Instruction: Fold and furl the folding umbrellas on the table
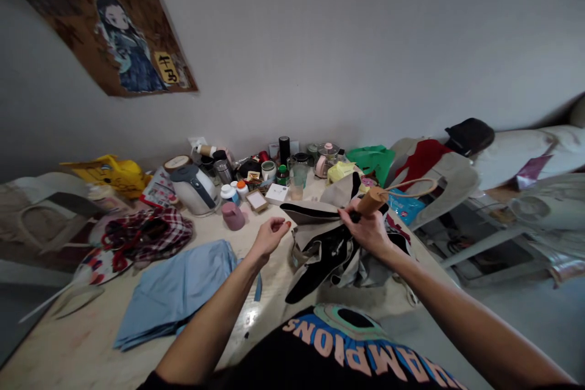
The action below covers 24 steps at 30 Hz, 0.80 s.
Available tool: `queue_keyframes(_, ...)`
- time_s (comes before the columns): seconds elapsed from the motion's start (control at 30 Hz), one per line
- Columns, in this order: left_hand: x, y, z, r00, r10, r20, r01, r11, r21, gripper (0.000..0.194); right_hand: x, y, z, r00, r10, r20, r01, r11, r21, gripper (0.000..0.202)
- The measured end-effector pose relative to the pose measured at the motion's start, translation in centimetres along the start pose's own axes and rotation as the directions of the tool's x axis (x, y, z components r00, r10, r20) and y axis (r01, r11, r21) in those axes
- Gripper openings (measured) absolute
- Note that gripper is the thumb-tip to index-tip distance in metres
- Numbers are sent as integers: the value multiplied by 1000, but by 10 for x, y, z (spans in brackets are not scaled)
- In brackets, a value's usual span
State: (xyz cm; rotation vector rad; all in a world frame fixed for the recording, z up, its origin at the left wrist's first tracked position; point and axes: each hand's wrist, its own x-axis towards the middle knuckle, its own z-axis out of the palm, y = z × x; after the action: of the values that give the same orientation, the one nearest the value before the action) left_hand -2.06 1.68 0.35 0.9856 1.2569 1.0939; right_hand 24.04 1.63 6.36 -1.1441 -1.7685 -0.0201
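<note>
My right hand (369, 233) is closed around a folding umbrella near its wooden handle (372, 200), which has a looped cord. The umbrella's loose canopy (320, 265), beige on one side and black on the other, hangs in floppy folds over the table. Just left of the canopy, my left hand (269, 236) is raised with loosely curled fingers, and nothing shows in it. A folded light blue cloth (183, 289) lies on the table beside my left forearm.
Along the table's back are an electric kettle (194, 189), a pink cup (233, 217), a white box (276, 194) and several bottles and jars. A plaid cloth bundle (155, 230) lies at left. A green bag (372, 161) and a chair (445, 186) stand at right.
</note>
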Motion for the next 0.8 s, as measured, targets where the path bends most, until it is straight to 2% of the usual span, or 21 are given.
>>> queue_keyframes(0.07, -3, -11, 0, 982, -125, 145, 137, 988, -73, 48, 3, 0, -4, 999, 52, -8, -52, 998, 27, 27)
queue_keyframes(0.13, -7, -20, 3, 950, -165, 263, 203, 971, -125, 58, 5, -1, -6, 996, 86, -5, -86, 995, 53, 26)
queue_keyframes(0.2, -10, -24, 8, 923, -158, 350, 238, 951, -199, 61, 6, -1, -8, 995, 99, 0, -99, 993, 64, 26)
queue_keyframes(0.37, -15, -27, 13, 903, -136, 407, 290, 893, -344, 51, 6, 2, -12, 996, 82, -36, -80, 996, 45, 27)
queue_keyframes(0.5, -17, -31, 17, 899, -61, 433, 325, 756, -568, 58, 6, 2, -15, 997, 63, -54, -63, 998, 4, 26)
queue_keyframes(0.57, -14, -30, 18, 926, -37, 377, 274, 751, -601, 57, 5, 1, -15, 996, 71, -51, -71, 997, 1, 26)
queue_keyframes(0.6, -12, -28, 17, 950, -47, 309, 223, 794, -565, 54, 4, 1, -15, 995, 82, -51, -82, 997, 2, 27)
queue_keyframes(0.67, -7, -21, 12, 992, -69, 110, 107, 916, -387, 41, 2, 3, -13, 994, 95, -55, -95, 995, -7, 27)
queue_keyframes(0.73, -6, -8, 3, 997, -35, -74, 22, 984, -178, 29, 0, 6, -11, 996, 58, -75, -60, 997, -37, 27)
queue_keyframes(0.77, -9, 0, -1, 992, 9, -126, -19, 997, -77, 26, 0, 7, -10, 996, 17, -87, -22, 998, -62, 27)
queue_keyframes(0.8, -15, 9, -3, 990, 48, -133, -50, 999, -15, 25, 0, 8, -9, 995, -37, -94, 28, 995, -98, 27)
